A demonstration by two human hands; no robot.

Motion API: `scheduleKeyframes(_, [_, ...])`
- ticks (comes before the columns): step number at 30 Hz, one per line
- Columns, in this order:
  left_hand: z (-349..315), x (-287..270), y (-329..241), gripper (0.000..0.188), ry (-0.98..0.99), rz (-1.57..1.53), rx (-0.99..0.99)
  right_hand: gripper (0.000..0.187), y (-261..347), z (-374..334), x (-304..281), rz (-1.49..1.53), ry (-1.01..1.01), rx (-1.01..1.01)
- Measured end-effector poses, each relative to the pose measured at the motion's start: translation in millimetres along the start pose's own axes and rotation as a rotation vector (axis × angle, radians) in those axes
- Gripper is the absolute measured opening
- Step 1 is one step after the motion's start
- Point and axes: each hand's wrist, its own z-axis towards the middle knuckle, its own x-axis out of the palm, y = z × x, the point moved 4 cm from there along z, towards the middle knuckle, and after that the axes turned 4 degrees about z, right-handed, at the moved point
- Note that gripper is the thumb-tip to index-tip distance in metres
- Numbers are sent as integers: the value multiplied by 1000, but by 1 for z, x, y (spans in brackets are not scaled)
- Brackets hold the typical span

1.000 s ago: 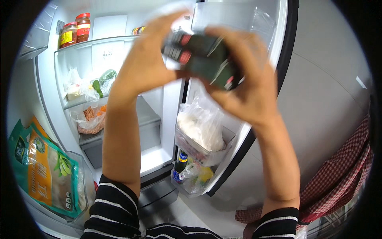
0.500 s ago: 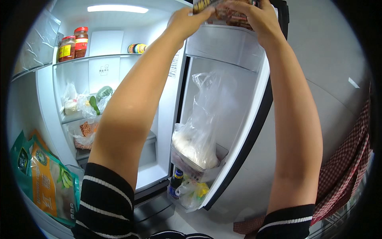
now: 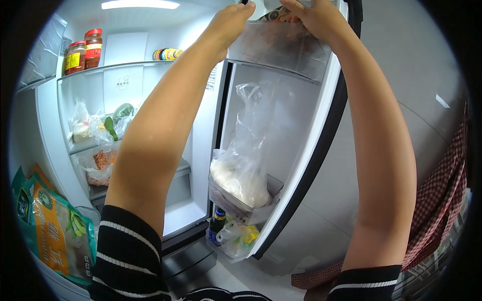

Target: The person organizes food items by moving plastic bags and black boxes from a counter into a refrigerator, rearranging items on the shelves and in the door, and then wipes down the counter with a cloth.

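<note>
With both arms stretched up toward the top of the picture, I have my left hand at the left end of the clear plastic door bin high on the open fridge door, fingers curled over its rim. My right hand sits at the bin's top right edge, fingers bent down onto a dark packet that shows just above the rim; how tightly it holds the packet I cannot tell, since the frame cuts the fingertips off. Below that bin, a knotted clear plastic bag of white powder stands in the middle door bin. Under it, a dark bottle with a blue label stands in the lowest bin. To the far left, two red-lidded jars stand on the top fridge shelf. Near left, a green and orange snack bag leans in the other door.
</note>
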Motion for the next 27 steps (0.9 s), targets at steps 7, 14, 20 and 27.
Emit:
scheduleKeyframes(7, [-18, -1, -4, 69, -125, -21, -8, 26, 4, -26, -37, -76, -30, -78])
scheduleKeyframes(14, [-103, -17, 16, 64, -378, -181, 157, 31, -7, -75, -38, 120, -252, -97])
scheduleKeyframes(20, [-157, 10, 50, 53, -414, -246, -26, 36, 17, -42, -36, -168, -25, -41])
scheduleKeyframes(27, [-225, 11, 117, 59, 7, 240, -107, 27, 50, -226, 5, 239, 49, -124])
